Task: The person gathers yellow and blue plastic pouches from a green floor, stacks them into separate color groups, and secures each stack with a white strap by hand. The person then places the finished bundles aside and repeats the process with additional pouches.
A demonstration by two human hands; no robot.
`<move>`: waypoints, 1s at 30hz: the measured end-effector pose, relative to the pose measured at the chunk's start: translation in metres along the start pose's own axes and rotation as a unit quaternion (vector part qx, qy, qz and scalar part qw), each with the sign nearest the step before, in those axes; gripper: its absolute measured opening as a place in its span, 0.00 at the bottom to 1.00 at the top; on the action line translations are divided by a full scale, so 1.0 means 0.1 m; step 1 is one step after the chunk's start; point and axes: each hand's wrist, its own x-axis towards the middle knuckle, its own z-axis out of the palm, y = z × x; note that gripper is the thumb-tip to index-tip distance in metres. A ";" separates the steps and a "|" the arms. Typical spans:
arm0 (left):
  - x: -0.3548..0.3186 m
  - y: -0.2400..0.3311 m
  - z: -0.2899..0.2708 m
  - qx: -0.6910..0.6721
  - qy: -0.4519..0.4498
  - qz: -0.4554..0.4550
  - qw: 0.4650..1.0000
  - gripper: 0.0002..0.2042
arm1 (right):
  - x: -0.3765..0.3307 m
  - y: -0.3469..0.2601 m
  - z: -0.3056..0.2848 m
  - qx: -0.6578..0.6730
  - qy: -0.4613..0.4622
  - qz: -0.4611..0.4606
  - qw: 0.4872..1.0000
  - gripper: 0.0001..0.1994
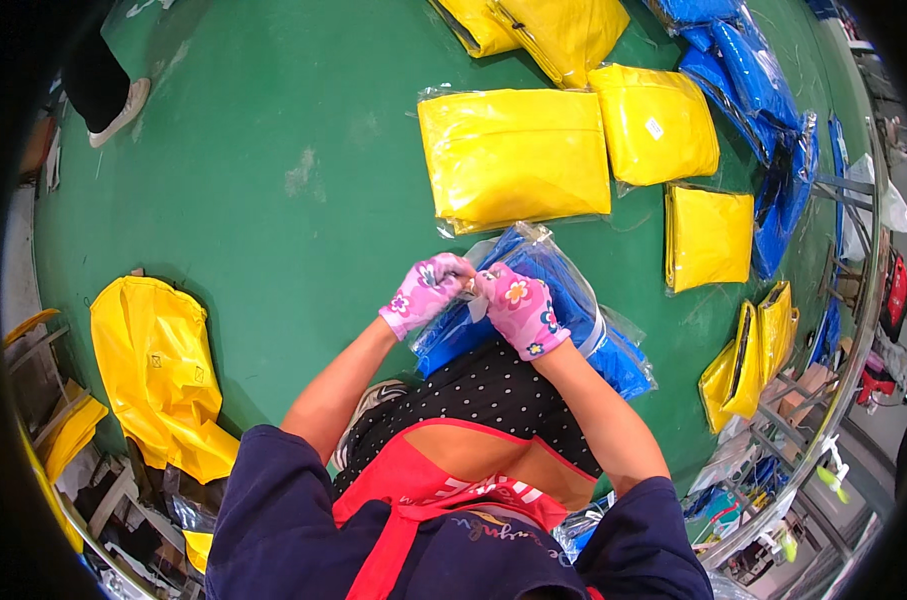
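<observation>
- The fingers (457, 267) of the left hand (430, 292), in a pink flowered glove, curl inward with their tips drawn close together; I cannot tell whether they grip anything.
- The right hand (523, 310), gloved alike, brings its bent fingers almost against the left ones; whether they clamp on anything is too small to tell.
- A small whitish piece (478, 309) shows just below the fingertips.
- The blue package (613, 365), folded material in clear plastic, is beneath both hands, at the edge of the dotted black clothing (463, 385) over the person's legs; a pale band (595, 334) crosses its right part.
- Just beyond it, a large yellow package (513, 155) lies flat on the green floor (273, 170).
- To the right of that sit a yellow package with a white label (663, 120) and a smaller yellow package (708, 240).
- Blue packages (758, 90) are heaped at the upper right.
- Well apart on the left is a crumpled yellow cover (158, 360).
- At the upper left, another person's pale shoe (123, 113) rests on the floor.
</observation>
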 end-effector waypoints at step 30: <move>-0.09 0.25 -0.08 0.028 -0.005 0.024 0.999 0.13 | -0.02 0.02 0.04 -0.005 0.040 -0.004 0.999 0.08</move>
